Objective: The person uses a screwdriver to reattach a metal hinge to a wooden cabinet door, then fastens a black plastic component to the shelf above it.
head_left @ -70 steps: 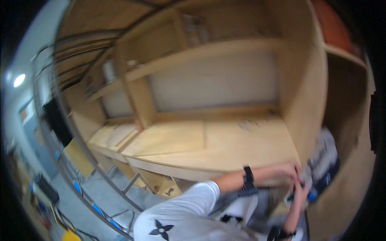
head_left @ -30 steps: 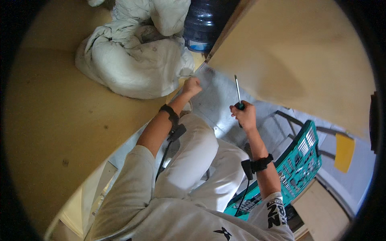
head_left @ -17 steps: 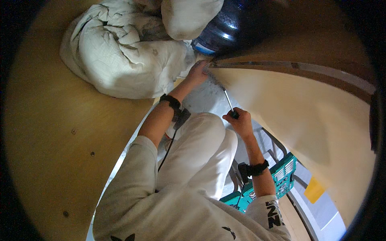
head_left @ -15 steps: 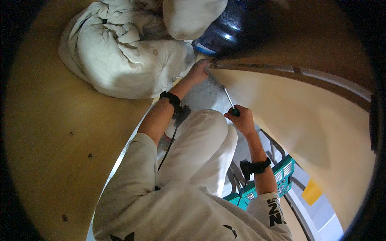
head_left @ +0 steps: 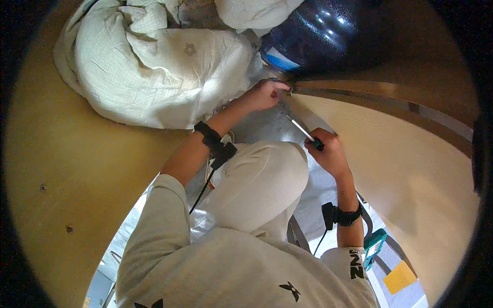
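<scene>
My right hand [head_left: 328,152] is wrapped round the dark handle of a screwdriver [head_left: 299,126], whose metal shaft slants up and left into the air. The tip is apart from the pale wooden panel [head_left: 390,154]. My left hand [head_left: 267,95] reaches to the near corner of that panel, its index finger stretched to the edge and the other fingers curled. Right by that fingertip a small thin metal piece [head_left: 291,93] sticks out at the corner. Whether the fingers pinch anything is too small to make out.
A pale cloth bundle [head_left: 154,77] lies at the upper left on a wooden board [head_left: 92,169]. Beside it stands a shiny dark rounded object [head_left: 313,36]. A yellow sheet [head_left: 399,277] and a green case [head_left: 375,246] are at the lower right. Cables hang from both wrist straps.
The view has shifted. My left hand's index finger now stretches to the panel's corner. My right hand still holds the screwdriver, now lying more slantwise. Less of the green case shows.
</scene>
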The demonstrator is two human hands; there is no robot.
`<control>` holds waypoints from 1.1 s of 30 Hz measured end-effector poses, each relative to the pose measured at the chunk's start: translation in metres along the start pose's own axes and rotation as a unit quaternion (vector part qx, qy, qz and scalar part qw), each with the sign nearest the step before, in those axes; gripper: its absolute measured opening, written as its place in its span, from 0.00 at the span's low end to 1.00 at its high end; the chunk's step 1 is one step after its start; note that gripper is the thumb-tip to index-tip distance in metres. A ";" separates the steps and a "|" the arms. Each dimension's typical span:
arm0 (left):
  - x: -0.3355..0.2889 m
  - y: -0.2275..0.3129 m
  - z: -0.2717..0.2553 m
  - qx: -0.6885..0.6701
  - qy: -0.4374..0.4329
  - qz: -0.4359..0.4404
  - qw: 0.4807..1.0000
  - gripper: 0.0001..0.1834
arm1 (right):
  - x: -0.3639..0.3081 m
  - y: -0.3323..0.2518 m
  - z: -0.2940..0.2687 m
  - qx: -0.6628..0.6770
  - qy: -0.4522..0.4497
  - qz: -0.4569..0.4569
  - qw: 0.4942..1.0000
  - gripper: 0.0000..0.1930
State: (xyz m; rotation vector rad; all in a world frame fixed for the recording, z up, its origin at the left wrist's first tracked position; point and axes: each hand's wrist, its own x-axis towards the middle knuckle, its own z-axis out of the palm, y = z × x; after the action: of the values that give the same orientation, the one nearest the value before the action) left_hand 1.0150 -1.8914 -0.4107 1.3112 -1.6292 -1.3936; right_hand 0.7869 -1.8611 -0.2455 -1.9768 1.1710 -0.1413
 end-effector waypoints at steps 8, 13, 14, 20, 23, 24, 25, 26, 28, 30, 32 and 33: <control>-0.001 -0.011 0.004 0.043 0.042 0.093 0.994 0.20 | 0.003 -0.005 -0.001 0.034 -0.022 -0.003 0.999 0.06; -0.011 0.001 -0.005 0.083 0.007 0.097 0.992 0.19 | -0.001 0.000 0.005 0.066 -0.084 0.012 0.994 0.07; -0.013 -0.001 -0.006 0.084 0.016 0.098 0.992 0.19 | -0.004 0.003 0.008 0.061 -0.087 0.005 0.994 0.07; -0.041 -0.011 -0.009 0.098 -0.077 0.020 0.992 0.15 | -0.013 0.023 0.031 0.101 -0.152 -0.028 0.983 0.10; -0.047 -0.008 -0.010 0.134 -0.095 0.022 0.986 0.16 | -0.009 0.006 0.030 0.114 -0.187 -0.012 0.976 0.10; -0.048 -0.011 -0.009 0.104 -0.079 0.076 0.989 0.18 | -0.008 0.003 0.031 0.101 -0.198 0.010 0.975 0.10; -0.045 -0.011 -0.005 0.071 -0.064 0.132 0.987 0.19 | -0.010 0.012 0.030 0.133 -0.227 0.070 0.962 0.09; -0.046 -0.003 -0.005 0.075 -0.058 0.128 0.987 0.19 | -0.012 0.017 0.029 0.132 -0.232 0.062 0.962 0.09; -0.038 0.001 0.001 0.082 -0.076 0.112 0.987 0.20 | -0.015 0.012 0.023 0.132 -0.211 0.046 0.967 0.08; -0.034 -0.018 0.005 0.127 -0.072 0.122 0.982 0.21 | -0.006 -0.002 0.015 0.099 -0.242 0.071 0.963 0.08; -0.030 -0.023 0.011 0.131 -0.150 0.074 0.977 0.22 | -0.008 -0.001 0.012 0.107 -0.264 0.102 0.953 0.08; -0.032 -0.027 0.014 0.131 -0.150 0.073 0.977 0.22 | -0.008 -0.001 0.011 0.167 -0.265 0.131 0.941 0.06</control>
State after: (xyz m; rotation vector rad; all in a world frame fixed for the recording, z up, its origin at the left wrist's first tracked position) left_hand 1.0205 -1.8553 -0.4353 1.1304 -2.1280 -1.3729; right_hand 0.7886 -1.8484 -0.2497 -1.4197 0.9616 0.2980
